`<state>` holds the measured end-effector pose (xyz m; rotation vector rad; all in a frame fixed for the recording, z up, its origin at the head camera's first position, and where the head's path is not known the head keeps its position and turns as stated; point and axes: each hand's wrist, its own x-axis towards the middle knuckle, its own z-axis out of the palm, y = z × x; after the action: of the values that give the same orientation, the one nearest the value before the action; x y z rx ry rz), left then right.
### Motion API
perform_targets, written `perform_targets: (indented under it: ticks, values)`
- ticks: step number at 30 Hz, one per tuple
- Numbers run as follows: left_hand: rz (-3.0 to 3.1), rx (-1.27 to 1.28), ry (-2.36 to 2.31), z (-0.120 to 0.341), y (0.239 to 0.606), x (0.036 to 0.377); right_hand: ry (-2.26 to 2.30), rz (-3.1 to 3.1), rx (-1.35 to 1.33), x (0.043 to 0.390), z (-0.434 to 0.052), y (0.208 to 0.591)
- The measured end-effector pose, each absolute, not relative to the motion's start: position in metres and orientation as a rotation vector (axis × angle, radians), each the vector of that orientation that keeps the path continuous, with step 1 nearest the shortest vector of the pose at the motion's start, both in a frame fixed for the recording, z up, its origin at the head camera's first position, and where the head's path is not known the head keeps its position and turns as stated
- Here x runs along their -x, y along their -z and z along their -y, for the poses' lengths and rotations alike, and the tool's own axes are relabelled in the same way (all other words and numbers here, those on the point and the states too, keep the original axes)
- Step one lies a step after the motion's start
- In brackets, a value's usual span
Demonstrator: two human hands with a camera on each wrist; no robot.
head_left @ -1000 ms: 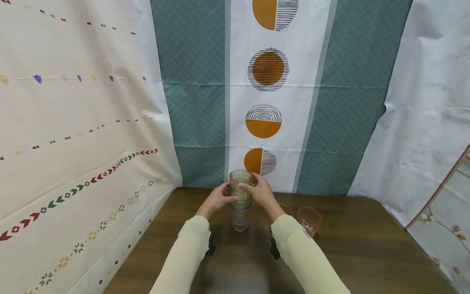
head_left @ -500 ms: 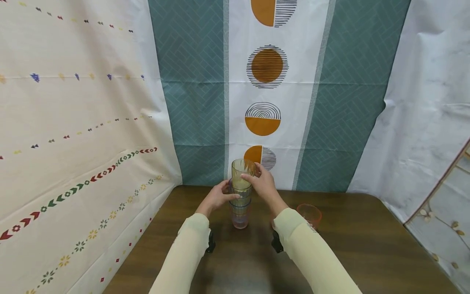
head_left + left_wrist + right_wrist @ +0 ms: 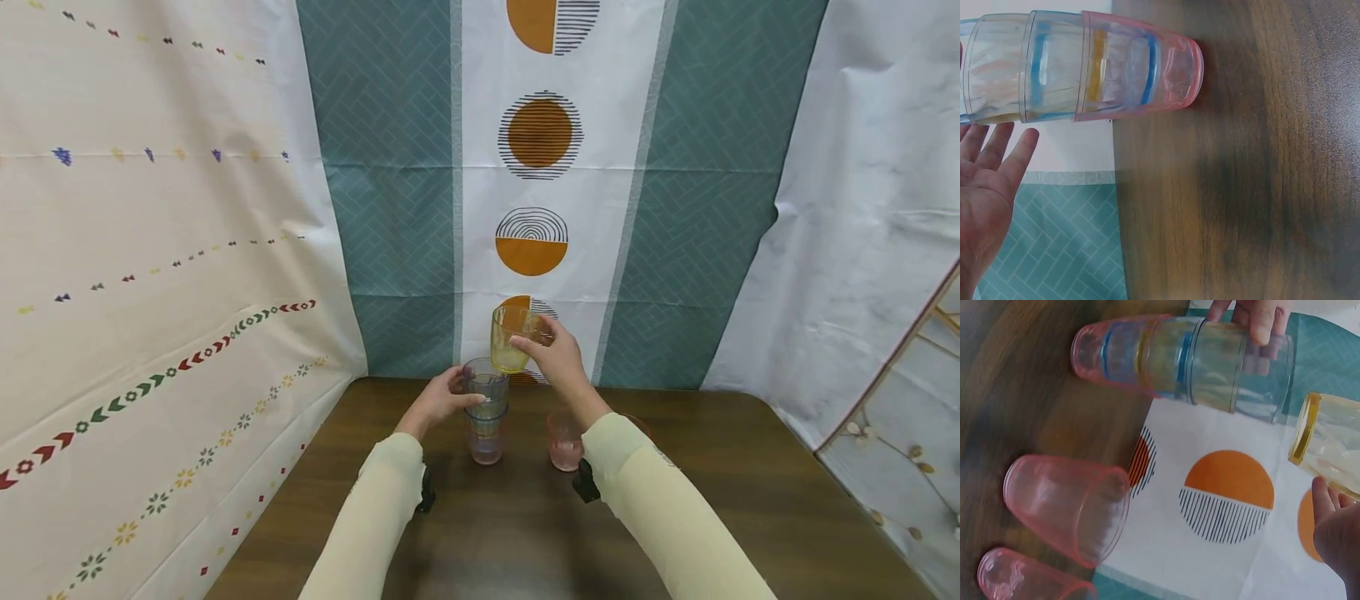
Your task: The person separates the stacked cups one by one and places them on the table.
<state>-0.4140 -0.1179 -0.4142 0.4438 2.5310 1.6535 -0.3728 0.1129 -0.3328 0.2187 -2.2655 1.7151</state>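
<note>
Grip: left hand (image 3: 441,402) curled round upper cup stack (image 3: 487,423), frame centre; right hand (image 3: 561,357) pinching yellow cup (image 3: 507,350), just above and right of stack | Wooden table (image 3: 487,537): lower frame, under stack | Two pink cups (image 3: 1054,500): lower left, right-wrist view, apart from stack.

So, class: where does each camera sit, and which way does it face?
Head: worn there, facing forward and down at left hand, right hand and sleeves.
Left wrist: worn there, facing the cup stack; left hand shows.
Right wrist: worn there, facing cup stack and yellow cup; both hands show.
Both wrist views share the cup stack.
</note>
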Motion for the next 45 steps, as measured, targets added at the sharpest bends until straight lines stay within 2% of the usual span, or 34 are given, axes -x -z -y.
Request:
perform_targets:
  ticks: [22, 28, 35, 45]
  values:
    - [-2.524, -0.446, -1.653, 0.118, 0.414, 0.413, -1.779, 2.308, -0.163, 0.342, -0.177, 0.368]
    - [-2.527, -0.450, -1.646, 0.118, 0.414, 0.412, -1.760, 2.345, -0.195, 0.338, -0.190, 0.394]
    - [-2.538, -0.417, -1.629, 0.118, 0.412, 0.410, -1.696, 2.427, -0.242, 0.313, -0.196, 0.418]
    - [-2.531, -0.419, -1.630, 0.119, 0.412, 0.411, -1.661, 2.472, -0.182, 0.293, -0.205, 0.452]
